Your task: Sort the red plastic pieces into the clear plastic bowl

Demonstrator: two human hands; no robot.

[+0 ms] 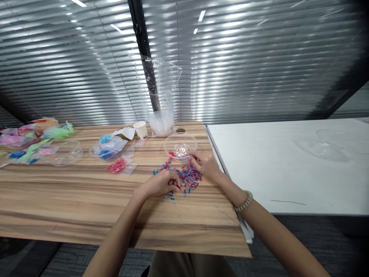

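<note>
A loose pile of small red and blue beads (186, 177) lies on the wooden table (86, 200). My left hand (161, 184) rests on the pile's near left side, fingers curled with a red bead pinched at their tips. My right hand (205, 163) sits at the pile's far right edge, fingertips close to a clear plastic bowl (180, 146) that holds a few red beads. Whether the right fingers hold a bead cannot be made out.
A bag of red beads (117, 166) and a bag of blue beads (108, 149) lie left of the pile. An empty clear bowl (67, 153), colourful bags (31, 138), a paper cup (141, 129) and bagged stacked bowls (160, 111) stand farther back. A white table (288, 165) adjoins on the right.
</note>
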